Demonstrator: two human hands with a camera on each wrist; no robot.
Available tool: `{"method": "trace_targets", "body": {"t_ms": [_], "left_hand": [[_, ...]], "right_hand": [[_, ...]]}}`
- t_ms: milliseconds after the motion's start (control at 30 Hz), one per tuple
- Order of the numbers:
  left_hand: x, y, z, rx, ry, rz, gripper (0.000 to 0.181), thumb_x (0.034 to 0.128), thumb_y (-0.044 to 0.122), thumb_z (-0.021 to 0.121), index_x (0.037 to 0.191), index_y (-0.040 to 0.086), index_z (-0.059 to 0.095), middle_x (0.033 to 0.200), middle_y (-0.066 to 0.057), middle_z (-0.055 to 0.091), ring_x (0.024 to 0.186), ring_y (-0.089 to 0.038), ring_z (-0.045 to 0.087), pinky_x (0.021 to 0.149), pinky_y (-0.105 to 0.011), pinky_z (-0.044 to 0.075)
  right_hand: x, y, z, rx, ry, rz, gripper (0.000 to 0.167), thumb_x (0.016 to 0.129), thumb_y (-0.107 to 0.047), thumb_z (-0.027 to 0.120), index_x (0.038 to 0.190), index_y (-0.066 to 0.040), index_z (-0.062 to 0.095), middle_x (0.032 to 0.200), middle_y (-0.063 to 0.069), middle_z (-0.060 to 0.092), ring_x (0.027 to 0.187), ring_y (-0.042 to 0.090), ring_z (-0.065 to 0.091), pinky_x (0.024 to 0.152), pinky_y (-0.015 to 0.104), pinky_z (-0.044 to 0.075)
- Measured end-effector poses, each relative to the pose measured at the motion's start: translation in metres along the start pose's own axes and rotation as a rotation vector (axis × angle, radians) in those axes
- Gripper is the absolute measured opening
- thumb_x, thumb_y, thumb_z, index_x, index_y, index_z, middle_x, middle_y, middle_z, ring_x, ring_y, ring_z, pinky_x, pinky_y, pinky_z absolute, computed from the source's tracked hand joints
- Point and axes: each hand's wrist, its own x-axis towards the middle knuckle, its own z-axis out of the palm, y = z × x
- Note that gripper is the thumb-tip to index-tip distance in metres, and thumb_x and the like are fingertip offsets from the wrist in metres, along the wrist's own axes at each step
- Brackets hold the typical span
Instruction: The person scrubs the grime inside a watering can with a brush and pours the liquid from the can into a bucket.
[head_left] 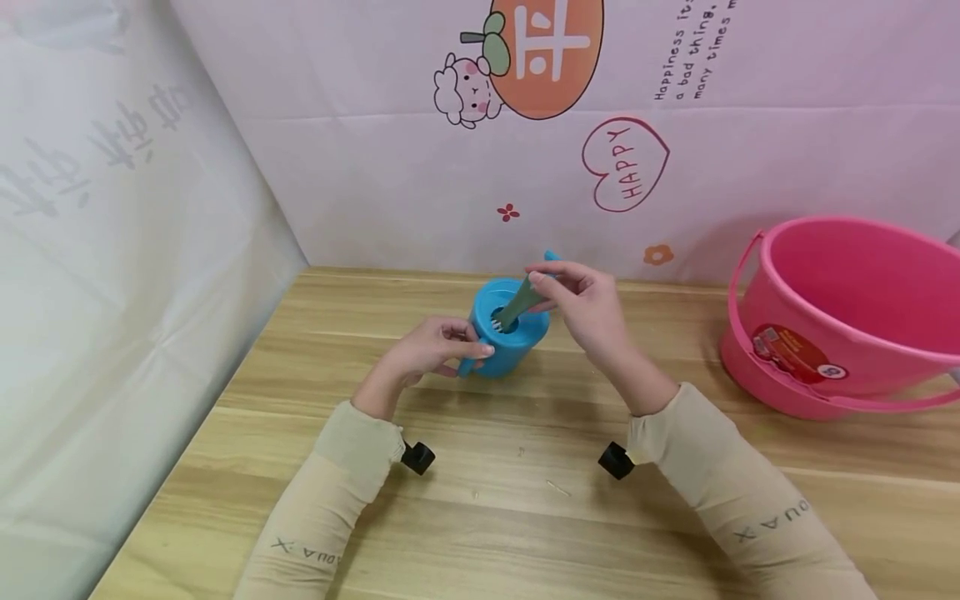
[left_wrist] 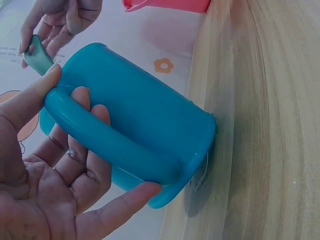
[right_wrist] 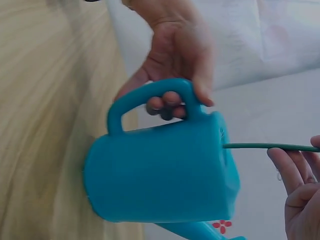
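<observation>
A blue watering can point(head_left: 510, 357) stands on the wooden table near the back wall. My left hand point(head_left: 435, 346) grips its handle point(left_wrist: 105, 135), with fingers passing through the loop and the thumb near the top. My right hand point(head_left: 588, 307) pinches the upper end of a flat green tool point(head_left: 523, 302). That tool slants down into the round opening in the can's top. Pale tines or bristles show at its lower end; which of the two, I cannot tell. In the right wrist view, the spout point(right_wrist: 192, 230) points away from the handle.
A pink bucket point(head_left: 885, 337) with a pink handle stands on the table point(head_left: 480, 533) to the right. Behind the can hangs a white printed cloth point(head_left: 390, 192), and another white sheet point(head_left: 135, 292) drapes on the left. A small thin scrap point(head_left: 558, 487) lies in front.
</observation>
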Motion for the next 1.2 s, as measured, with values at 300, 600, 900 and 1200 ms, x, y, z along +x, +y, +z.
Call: {"method": "trace_targets", "body": {"t_ms": [300, 600, 900, 1200], "left_hand": [[0.001, 0.001, 0.001, 0.005, -0.01, 0.001, 0.02, 0.0973, 0.022, 0.072, 0.083, 0.011, 0.064, 0.09, -0.007, 0.068, 0.101, -0.029, 0.065, 0.093, -0.055, 0.054], [0.001, 0.004, -0.003, 0.011, -0.026, 0.001, 0.021, 0.0976, 0.022, 0.072, 0.082, 0.011, 0.063, 0.089, -0.007, 0.068, 0.1, -0.029, 0.065, 0.094, -0.054, 0.054], [0.001, 0.004, -0.004, 0.011, -0.025, -0.001, 0.02, 0.0977, 0.022, 0.072, 0.083, 0.01, 0.064, 0.091, -0.007, 0.068, 0.101, -0.029, 0.065, 0.094, -0.055, 0.054], [0.001, 0.001, -0.005, 0.002, -0.024, 0.0, 0.02, 0.098, 0.022, 0.071, 0.085, 0.009, 0.064, 0.094, -0.008, 0.068, 0.102, -0.029, 0.064, 0.094, -0.056, 0.053]], "right_hand": [[-0.002, 0.009, 0.007, -0.054, -0.061, 0.003, 0.029, 0.103, -0.014, 0.065, 0.12, 0.008, 0.07, 0.112, 0.018, 0.071, 0.082, 0.015, 0.07, 0.078, 0.03, 0.06], [0.0, 0.007, 0.01, -0.039, -0.029, -0.042, 0.026, 0.103, -0.012, 0.065, 0.118, 0.008, 0.071, 0.109, 0.02, 0.071, 0.081, 0.015, 0.069, 0.075, 0.029, 0.06], [0.0, 0.002, 0.007, -0.046, 0.011, -0.094, 0.025, 0.102, -0.01, 0.065, 0.117, 0.009, 0.071, 0.109, 0.019, 0.071, 0.082, 0.016, 0.069, 0.073, 0.028, 0.06], [0.0, 0.002, 0.008, -0.058, 0.009, -0.112, 0.022, 0.102, -0.006, 0.064, 0.115, 0.01, 0.071, 0.108, 0.021, 0.072, 0.079, 0.013, 0.069, 0.074, 0.027, 0.06]]}}
